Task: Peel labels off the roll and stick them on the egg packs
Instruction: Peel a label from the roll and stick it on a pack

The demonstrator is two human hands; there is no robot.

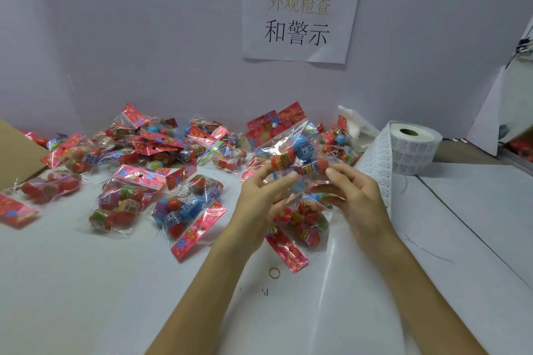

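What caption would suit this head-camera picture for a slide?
Left hand and right hand hold an egg pack over the pack-strewn table, label roll nearby.

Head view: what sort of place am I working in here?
Likely a factory packing or inspection bench: a printed paper sign taped to the partition, a heap of bagged egg packs on the white table, and a partly unwound label roll at the right.

Left hand (pixel 264 196): raised, fingers curled, pinching a clear plastic pack of coloured eggs (pixel 300 153).
Right hand (pixel 356 196): level with it, thumb and fingers gripping the same pack.
Forearms (pixel 403 282): bare, converging from below.
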